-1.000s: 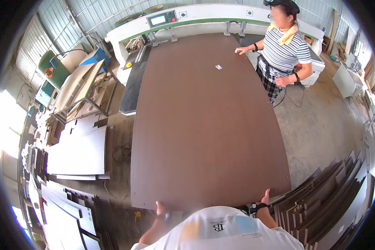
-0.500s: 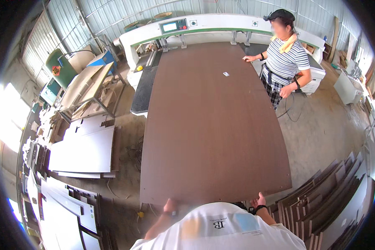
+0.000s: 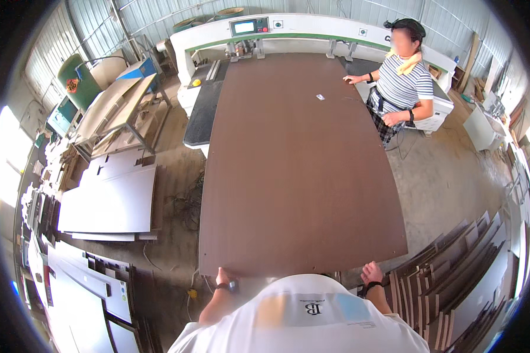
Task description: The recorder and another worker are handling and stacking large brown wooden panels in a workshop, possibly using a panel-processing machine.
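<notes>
A large dark brown board (image 3: 303, 170) stretches from just in front of me to the far machine, with a small white label (image 3: 320, 97) on top. My left hand (image 3: 222, 277) grips its near edge by the left corner, thumb up; the other fingers are hidden. My right hand (image 3: 371, 273) is at the near edge toward the right corner, fingers apart and loosely bent, holding nothing. Whether its fingertips touch the edge I cannot tell. A co-worker (image 3: 401, 82) in a striped shirt rests one hand on the board's far right edge.
A white and green machine beam (image 3: 312, 29) with a control screen (image 3: 248, 27) spans the back. Pale panels (image 3: 109, 200) lie stacked on the left floor. Several brown boards (image 3: 447, 276) lean at my right. A workbench (image 3: 109, 115) stands far left.
My right hand has loosened from the board's edge and its thumb no longer lies over it. My view has shifted slightly. A metal unit now shows under the beam's left part.
</notes>
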Tool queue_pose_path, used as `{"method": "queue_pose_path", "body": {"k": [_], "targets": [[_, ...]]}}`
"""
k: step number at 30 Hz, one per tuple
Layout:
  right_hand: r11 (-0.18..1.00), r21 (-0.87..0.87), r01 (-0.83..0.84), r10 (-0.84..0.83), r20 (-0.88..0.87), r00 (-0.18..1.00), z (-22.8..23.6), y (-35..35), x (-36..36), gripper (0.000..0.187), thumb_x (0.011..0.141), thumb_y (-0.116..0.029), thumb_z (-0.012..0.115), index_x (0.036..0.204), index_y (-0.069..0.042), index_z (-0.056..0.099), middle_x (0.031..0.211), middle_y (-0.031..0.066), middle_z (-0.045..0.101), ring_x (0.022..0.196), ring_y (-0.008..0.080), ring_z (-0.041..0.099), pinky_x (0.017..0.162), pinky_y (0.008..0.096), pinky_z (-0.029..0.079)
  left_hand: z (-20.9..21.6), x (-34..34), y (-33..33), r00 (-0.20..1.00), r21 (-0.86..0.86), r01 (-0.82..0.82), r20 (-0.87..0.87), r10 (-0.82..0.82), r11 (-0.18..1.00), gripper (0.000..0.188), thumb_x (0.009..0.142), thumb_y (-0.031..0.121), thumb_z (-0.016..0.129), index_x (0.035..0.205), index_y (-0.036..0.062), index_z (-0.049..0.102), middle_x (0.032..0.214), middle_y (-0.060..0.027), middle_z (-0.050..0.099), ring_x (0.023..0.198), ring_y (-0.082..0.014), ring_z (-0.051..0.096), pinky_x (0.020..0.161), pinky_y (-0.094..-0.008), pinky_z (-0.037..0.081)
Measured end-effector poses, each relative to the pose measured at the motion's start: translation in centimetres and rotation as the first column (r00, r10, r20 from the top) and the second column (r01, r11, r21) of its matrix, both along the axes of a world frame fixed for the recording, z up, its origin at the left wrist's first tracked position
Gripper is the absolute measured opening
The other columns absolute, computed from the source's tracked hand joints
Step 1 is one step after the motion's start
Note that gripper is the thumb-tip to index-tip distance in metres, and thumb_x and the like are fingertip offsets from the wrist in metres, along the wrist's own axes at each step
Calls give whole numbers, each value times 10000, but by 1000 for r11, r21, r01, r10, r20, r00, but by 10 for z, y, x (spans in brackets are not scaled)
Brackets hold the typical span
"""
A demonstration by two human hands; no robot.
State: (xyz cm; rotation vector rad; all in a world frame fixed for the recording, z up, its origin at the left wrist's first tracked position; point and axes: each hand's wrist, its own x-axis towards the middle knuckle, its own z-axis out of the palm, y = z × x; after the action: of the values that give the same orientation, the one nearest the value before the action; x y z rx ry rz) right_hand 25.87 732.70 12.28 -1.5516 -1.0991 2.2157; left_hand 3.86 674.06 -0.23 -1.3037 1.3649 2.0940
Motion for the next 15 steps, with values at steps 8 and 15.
{"method": "queue_pose_path", "body": {"k": [8, 15], "targets": [[856, 430, -289, 223, 196, 955, 34, 9, 1, 210, 832, -283, 577, 855, -74, 571, 742, 19, 598, 626, 98, 566, 467, 235, 398, 1, -3, -23, 983, -100, -170, -90, 161, 980, 667, 857, 548, 461, 1163, -45, 452, 1049, -198, 576, 713, -360, 598, 566, -456, 512], [749, 369, -550, 434, 354, 829, 8, -35, 17, 231, 827, -274, 583, 816, -43, 591, 714, 43, 612, 607, 139, 582, 467, 280, 440, 0, -2, -35, 994, -115, -109, -17, 108, 987, 634, 860, 562, 454, 1087, -24, 539, 963, -133, 587, 739, -272, 596, 581, -391, 500]]}}
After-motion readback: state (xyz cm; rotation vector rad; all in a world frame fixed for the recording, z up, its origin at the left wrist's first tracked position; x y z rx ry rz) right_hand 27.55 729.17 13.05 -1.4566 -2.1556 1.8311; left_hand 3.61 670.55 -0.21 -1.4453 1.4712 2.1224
